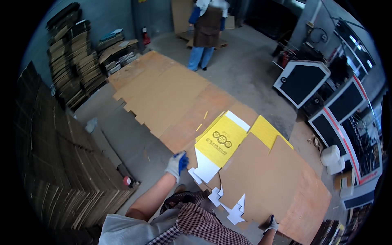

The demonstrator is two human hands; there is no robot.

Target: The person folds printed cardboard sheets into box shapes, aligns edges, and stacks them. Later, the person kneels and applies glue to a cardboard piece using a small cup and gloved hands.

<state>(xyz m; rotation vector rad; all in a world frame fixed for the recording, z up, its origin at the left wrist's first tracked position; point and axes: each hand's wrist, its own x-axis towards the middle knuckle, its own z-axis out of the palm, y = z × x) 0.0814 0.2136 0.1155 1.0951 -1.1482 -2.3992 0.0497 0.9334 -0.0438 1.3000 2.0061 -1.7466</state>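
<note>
My left hand [177, 165], in a white glove with blue coating, is at the table's near edge, left of a yellow-and-white printed cardboard blank [219, 141]. Its fingers are loosely bent and apart, with nothing visible in them. At lower right, my right hand [271, 224], also gloved, grips the near edge of a large brown cardboard sheet [261, 171]; some of its fingers are hidden. That sheet lies partly over another yellow piece [267, 131]. White notched flaps [235, 211] stick out from under its near-left edge.
The long wooden table [313, 200] carries more flat brown cardboard [163, 96] at its far left. Tall cardboard stacks [75, 163] stand on the left. A person in a brown apron [207, 30] stands beyond the table. Dark-panelled machinery [303, 81] and white jugs [331, 157] are at right.
</note>
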